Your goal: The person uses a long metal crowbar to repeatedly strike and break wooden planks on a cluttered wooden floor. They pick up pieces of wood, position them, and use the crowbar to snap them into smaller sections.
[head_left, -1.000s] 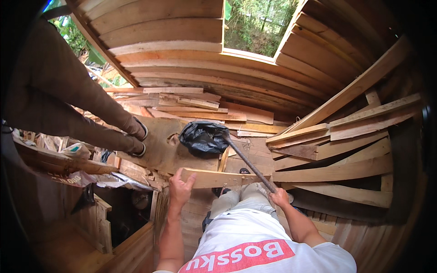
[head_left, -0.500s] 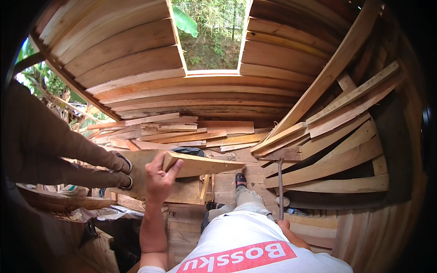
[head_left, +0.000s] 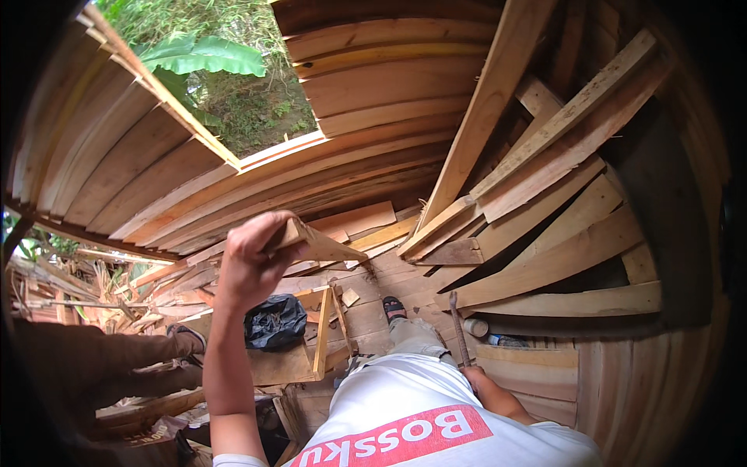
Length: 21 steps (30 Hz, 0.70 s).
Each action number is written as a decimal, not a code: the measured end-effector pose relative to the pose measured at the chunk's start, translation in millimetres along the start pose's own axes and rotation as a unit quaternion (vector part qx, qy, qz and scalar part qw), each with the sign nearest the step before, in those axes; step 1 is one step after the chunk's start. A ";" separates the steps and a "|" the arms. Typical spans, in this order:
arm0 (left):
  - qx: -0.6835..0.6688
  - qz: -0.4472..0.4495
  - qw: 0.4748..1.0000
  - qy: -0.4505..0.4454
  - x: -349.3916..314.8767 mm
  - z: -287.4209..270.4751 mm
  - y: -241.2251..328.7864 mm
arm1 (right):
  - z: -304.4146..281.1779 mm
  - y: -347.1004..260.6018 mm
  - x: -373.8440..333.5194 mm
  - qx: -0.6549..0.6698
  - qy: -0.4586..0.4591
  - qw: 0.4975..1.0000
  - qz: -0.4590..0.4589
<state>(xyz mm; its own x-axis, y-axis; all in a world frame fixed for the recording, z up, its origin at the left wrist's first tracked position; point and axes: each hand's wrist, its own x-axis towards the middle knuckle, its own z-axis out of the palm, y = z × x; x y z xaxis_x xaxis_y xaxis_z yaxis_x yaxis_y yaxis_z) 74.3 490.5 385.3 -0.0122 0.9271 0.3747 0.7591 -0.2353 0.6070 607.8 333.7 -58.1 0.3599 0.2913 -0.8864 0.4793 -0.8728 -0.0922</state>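
Observation:
My left hand is raised in front of me at left of centre. It is closed around the near end of a wooden board, whose far end points forward and to the right over the plank floor. My right hand is low by my right hip, closed on a thin ribbed metal bar. The bar stands up from the fist with its upper tip near the stacked planks. A black plastic bag lies below the board, beside a small wooden frame.
Long planks lean and stack on the right. A pale can-like container sits on the floor by them. Another person's legs are on the left. Ahead, the plank wall has a window opening; scrap wood lies at its foot.
The view has turned, so the window and wall sit further left. My left hand holds the board nearer the wall in the picture, and the black bag shows more fully. My right hand keeps the bar.

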 end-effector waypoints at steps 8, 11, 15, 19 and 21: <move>0.047 0.070 0.994 -0.074 124.0 10.0 4.4 | 2.0 5.1 40.1 -0.137 -0.018 0.986 -0.094; 0.064 0.097 0.990 -0.076 161.2 26.5 3.0 | 12.2 36.4 91.0 -0.147 -0.036 0.977 -0.149; 0.080 0.069 0.988 -0.113 182.9 17.1 -4.3 | 4.9 -38.9 44.6 -0.267 -0.078 0.959 -0.063; 0.071 0.061 0.984 -0.151 218.6 25.2 21.4 | -1.0 -55.7 26.5 -0.264 -0.060 0.960 -0.068; 0.043 0.056 0.984 -0.161 235.8 31.8 17.8 | -5.9 -69.3 17.4 -0.266 -0.059 0.960 -0.058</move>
<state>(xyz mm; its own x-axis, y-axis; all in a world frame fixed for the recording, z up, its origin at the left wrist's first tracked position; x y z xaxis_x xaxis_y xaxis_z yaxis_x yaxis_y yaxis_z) 105.6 714.3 462.1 0.2712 0.9446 0.1851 0.7969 -0.3281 0.5073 585.6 401.5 -64.5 0.2015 0.2999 -0.9325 0.8633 -0.5040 0.0244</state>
